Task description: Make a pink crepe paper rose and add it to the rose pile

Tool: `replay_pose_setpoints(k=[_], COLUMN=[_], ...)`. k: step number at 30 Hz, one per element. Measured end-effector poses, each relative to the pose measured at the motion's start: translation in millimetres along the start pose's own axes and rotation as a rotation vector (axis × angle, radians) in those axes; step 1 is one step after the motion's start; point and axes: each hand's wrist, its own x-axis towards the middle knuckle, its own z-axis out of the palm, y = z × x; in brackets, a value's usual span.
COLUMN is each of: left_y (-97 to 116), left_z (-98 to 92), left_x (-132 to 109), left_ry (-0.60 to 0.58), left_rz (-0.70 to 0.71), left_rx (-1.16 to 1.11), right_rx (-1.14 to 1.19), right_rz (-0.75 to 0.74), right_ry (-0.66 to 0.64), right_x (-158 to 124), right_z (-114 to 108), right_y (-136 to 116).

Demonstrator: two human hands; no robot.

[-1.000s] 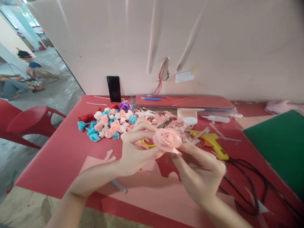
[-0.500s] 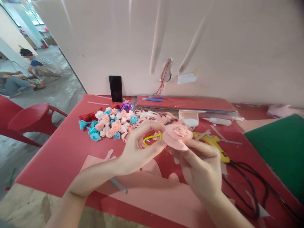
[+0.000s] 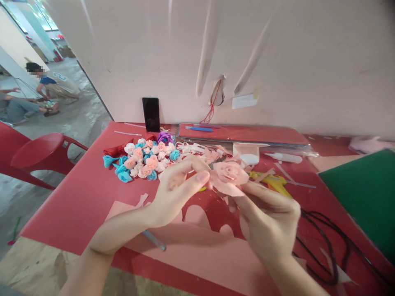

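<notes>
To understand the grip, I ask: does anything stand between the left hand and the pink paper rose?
Nothing visible does: the left hand is at the left edge of the pink paper rose, though contact is unclear. The right hand holds it from the right.

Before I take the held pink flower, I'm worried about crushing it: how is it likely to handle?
The pink flower will probably feel light, since it looks made of thin paper. The broad outer petal, flaring away from the rest, seems apt to bend or crease if pinched. The middle may be somewhat stiffer, as its layers curl closely together.
</notes>
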Motion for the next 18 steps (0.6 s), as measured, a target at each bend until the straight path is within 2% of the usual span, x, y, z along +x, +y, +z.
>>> replay_pose_setpoints(k=[6, 8, 13, 18], left_y=[6, 6, 1, 1], left_z=[-4.1, -4.2, -2.0, -1.9], left_x=[5, 5, 4, 3], left_ry=[0.195, 0.227, 0.266, 0.244], left_rz=[0.567, 0.702, 0.788, 0.777], left_rx=[0.716, 0.919, 1.086, 1.129], right_rx=[-0.32, -0.396, -0.48, -0.532], right_rz=[-0.321, -0.387, -0.507, -0.612], right_ry=[0.03, 0.021, -0.025, 0.002], right_x=[-4, -6, -6, -9], right_z=[-2, -1, 1, -2], right_y=[-8, -11, -14, -7])
